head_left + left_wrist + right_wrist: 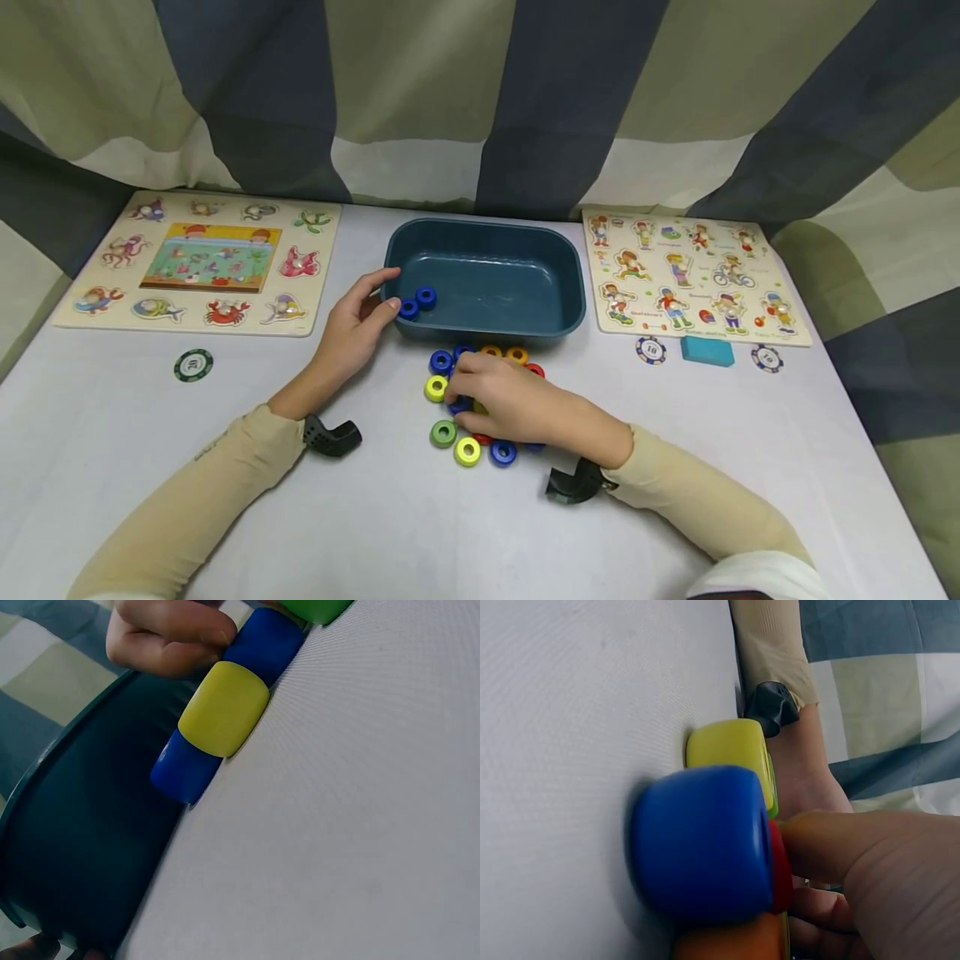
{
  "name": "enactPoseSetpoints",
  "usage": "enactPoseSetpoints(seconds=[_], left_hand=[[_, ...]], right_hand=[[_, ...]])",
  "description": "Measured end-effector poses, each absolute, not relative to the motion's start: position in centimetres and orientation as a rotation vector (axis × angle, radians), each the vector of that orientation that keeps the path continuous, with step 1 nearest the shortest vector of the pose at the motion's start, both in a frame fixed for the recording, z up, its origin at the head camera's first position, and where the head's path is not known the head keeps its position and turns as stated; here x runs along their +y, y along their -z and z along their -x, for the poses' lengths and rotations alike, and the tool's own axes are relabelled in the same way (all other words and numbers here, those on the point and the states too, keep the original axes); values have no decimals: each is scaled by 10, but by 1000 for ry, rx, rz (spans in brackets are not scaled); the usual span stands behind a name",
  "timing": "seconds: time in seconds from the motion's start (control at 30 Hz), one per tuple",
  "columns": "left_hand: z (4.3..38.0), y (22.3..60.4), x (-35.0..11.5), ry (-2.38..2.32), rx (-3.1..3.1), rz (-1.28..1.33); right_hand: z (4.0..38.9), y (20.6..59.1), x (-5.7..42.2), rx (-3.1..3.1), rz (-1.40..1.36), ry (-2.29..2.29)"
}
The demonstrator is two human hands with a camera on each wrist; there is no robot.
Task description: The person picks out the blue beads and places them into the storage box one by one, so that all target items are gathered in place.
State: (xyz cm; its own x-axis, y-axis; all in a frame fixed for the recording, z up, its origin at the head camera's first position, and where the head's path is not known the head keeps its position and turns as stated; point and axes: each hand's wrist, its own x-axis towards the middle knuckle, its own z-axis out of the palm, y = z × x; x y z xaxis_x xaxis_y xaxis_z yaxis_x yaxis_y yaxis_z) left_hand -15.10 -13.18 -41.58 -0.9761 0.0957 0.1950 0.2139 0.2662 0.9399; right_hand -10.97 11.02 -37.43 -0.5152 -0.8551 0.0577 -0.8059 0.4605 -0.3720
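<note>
A dark teal plastic basin (487,333) stands at the middle back of the table, with two blue rings (426,297) inside its left end. My left hand (352,329) holds the basin's left rim, thumb and forefinger over the edge. In front of the basin lies a cluster of blue, yellow, green, red and orange rings, such as a green ring (443,433) and a yellow ring (467,452). Over this cluster, my right hand (513,396) pinches a blue ring (460,405) between thumb and fingers. The palm hides several rings beneath it.
A sea-animal peg puzzle (315,275) lies at the left, a sports-figure puzzle (652,283) at the right. Near them are a green chip (193,365), two blue-and-white chips (651,350) and a turquoise block (707,351). A checked curtain (420,83) hangs behind.
</note>
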Motion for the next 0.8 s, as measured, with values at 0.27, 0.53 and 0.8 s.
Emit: enactPoseSetpoints(seconds=[0.27, 0.53, 0.8], left_hand=[[151, 417, -132, 1822, -2424, 290], [151, 415, -132, 1832, -2420, 297], [150, 415, -132, 1851, -2417, 291]], right_hand=[[108, 375, 109, 2535, 1462, 577], [108, 374, 109, 2480, 1479, 608], [110, 376, 110, 2545, 1667, 631]])
